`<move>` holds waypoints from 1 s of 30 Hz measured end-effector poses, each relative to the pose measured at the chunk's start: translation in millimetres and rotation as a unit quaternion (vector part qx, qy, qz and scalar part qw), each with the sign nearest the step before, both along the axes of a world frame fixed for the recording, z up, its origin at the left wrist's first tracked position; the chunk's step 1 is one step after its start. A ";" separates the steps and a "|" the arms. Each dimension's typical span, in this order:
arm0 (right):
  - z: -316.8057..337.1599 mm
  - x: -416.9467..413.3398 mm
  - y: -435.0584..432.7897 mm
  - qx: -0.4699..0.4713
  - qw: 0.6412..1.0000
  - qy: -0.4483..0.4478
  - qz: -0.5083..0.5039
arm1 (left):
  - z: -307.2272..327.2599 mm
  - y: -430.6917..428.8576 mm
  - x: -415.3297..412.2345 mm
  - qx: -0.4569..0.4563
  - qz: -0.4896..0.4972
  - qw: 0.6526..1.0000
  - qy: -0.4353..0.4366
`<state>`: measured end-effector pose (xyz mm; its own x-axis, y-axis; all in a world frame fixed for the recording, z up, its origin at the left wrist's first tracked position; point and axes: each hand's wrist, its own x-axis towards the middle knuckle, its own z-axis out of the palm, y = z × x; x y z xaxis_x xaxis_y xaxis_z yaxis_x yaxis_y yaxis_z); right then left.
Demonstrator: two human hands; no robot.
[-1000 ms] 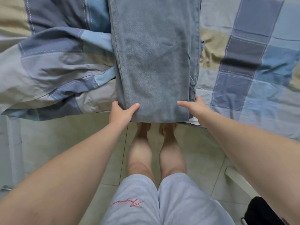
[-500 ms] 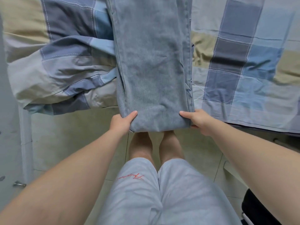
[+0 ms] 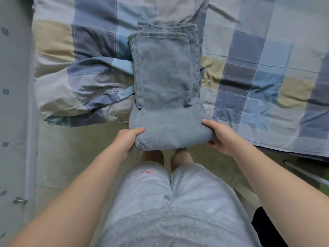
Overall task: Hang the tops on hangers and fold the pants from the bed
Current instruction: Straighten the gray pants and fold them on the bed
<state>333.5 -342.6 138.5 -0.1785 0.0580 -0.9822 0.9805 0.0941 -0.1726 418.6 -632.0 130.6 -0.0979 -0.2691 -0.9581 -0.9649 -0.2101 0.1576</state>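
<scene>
While pants [image 3: 163, 82] lie on bed [image 3: 258, 68], left fingers [image 3: 139, 130], right fingers [image 3: 209, 123] grip near fold.

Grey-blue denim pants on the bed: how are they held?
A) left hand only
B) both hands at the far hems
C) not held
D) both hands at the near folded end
D: left hand and right hand each grip a corner of the near fold of the grey-blue denim pants; the hems lie untouched.

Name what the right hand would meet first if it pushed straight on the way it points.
The jeans: the right hand grips their near fold, pointing inward. Further along that line, probably the left hand.
</scene>
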 end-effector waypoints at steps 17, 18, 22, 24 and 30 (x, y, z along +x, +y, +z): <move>-10.5 -236.4 -85.5 -0.017 0.977 0.071 -0.199 | -6.6 -44.6 -247.8 0.047 0.148 0.971 0.182; -15.5 -248.5 -91.0 -0.018 0.975 0.079 -0.207 | -9.6 -48.3 -260.8 0.058 0.141 0.970 0.191; -41.9 -290.8 -112.0 -0.026 0.966 0.129 -0.222 | -30.4 -55.5 -306.3 0.061 0.073 0.966 0.239; -59.7 -302.4 -122.3 -0.026 0.970 0.154 -0.188 | -48.4 -50.8 -318.0 0.007 0.024 0.959 0.281; -130.0 -274.6 -131.4 0.082 0.887 0.282 0.357 | -119.8 -47.8 -291.8 -0.206 -0.465 0.827 0.241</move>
<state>58.9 -474.0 8.4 -0.6871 -0.1333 -0.7142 0.4235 0.7252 -0.5428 126.8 -679.8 10.8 -0.7901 -0.1563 -0.5927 -0.4829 0.7543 0.4449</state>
